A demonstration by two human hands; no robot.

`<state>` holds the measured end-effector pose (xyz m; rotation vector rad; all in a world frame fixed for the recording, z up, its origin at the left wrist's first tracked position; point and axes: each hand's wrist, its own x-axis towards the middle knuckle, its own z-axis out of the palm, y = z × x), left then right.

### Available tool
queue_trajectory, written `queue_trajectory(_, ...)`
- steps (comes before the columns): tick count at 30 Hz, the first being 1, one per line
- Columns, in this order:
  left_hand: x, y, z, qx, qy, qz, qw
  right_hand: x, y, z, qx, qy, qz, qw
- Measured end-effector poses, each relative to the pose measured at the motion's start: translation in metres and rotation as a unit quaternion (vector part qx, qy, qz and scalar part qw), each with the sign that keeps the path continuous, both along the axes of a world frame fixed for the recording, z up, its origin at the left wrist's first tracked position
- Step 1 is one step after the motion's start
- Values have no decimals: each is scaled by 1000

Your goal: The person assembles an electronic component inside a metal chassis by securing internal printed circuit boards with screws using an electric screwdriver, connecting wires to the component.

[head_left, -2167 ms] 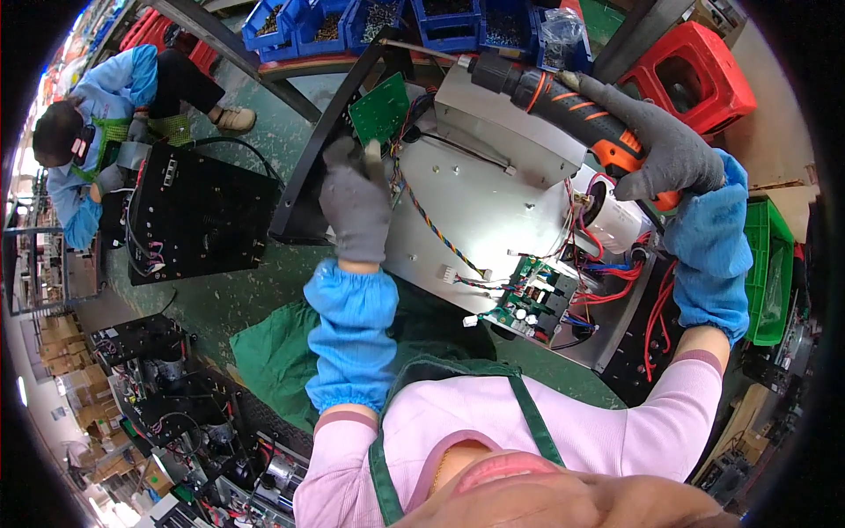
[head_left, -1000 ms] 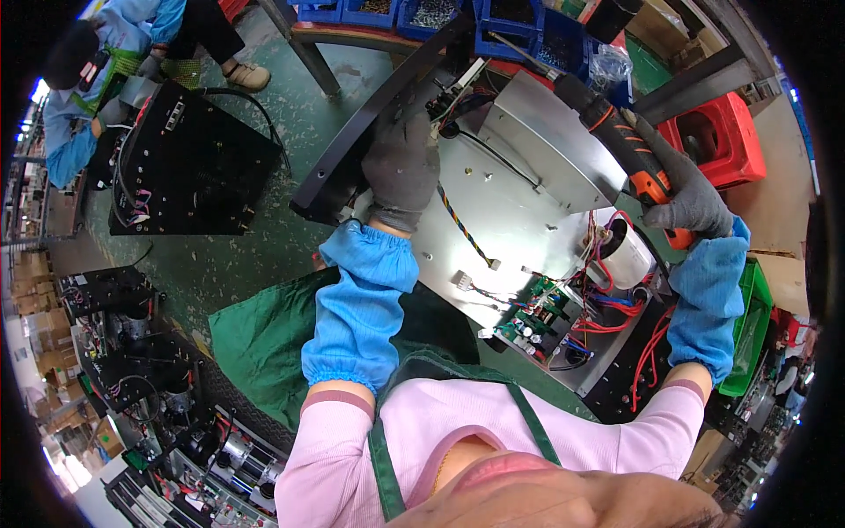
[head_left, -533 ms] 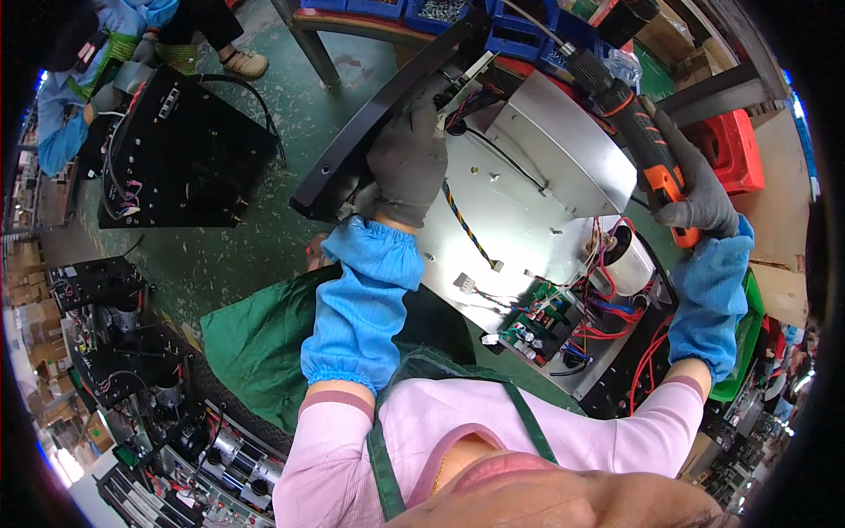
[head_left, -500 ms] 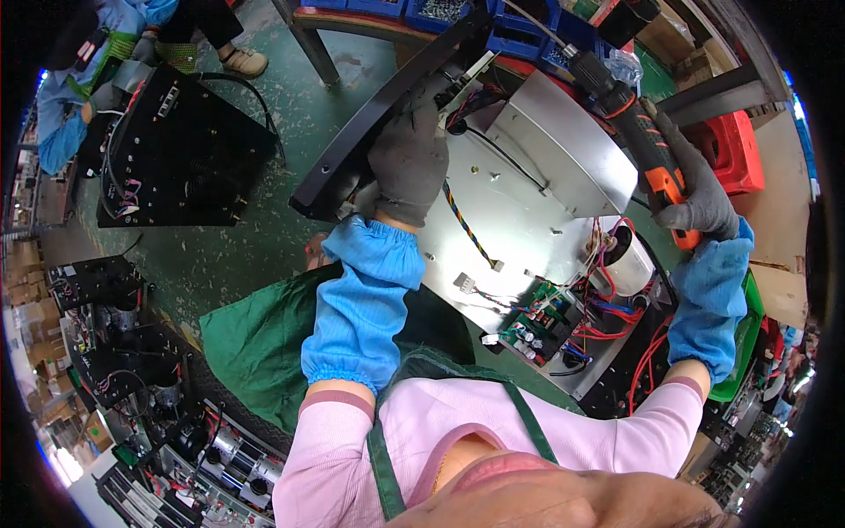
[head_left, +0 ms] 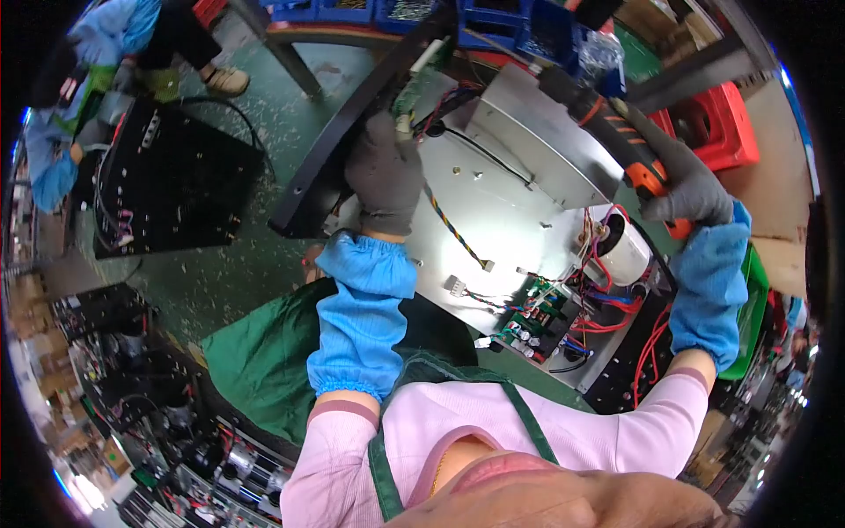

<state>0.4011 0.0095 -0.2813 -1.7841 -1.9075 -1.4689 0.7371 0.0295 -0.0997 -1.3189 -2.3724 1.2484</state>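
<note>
My gloved left hand is closed on the inner side of a tilted black panel. By its fingertips, a narrow green circuit board runs along the panel. In my gloved right hand is an orange and black cordless screwdriver. Its long bit points up and left, over the far side of a metal chassis. Inside the chassis are a raised silver metal box, a multicoloured cable with a white plug, a green board with components, and a white cylinder.
Blue bins of small parts stand on a bench at the far side. A red plastic stool and a green bin are on the right. Another black panel stands at left, near a co-worker's sleeve.
The screwdriver has swung left and slightly nearer, its bit now lower over the chassis. My left hand stays on the black panel. The whole view has shifted a little.
</note>
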Motion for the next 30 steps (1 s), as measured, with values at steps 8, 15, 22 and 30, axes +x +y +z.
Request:
queue_trajectory(8,4,2,9,4,-10,11,1000,-12,1,-8,12,-21,1,1000)
queue_trajectory(15,3,2,6,-18,-16,22,999,-24,0,-11,30,-45,8,999)
queue_trajectory(22,1,-1,7,-31,-19,23,999,-30,1,-12,21,-40,-2,999)
queue_trajectory(30,2,0,6,-4,-13,22,1000,-33,-1,-9,25,-47,1,999)
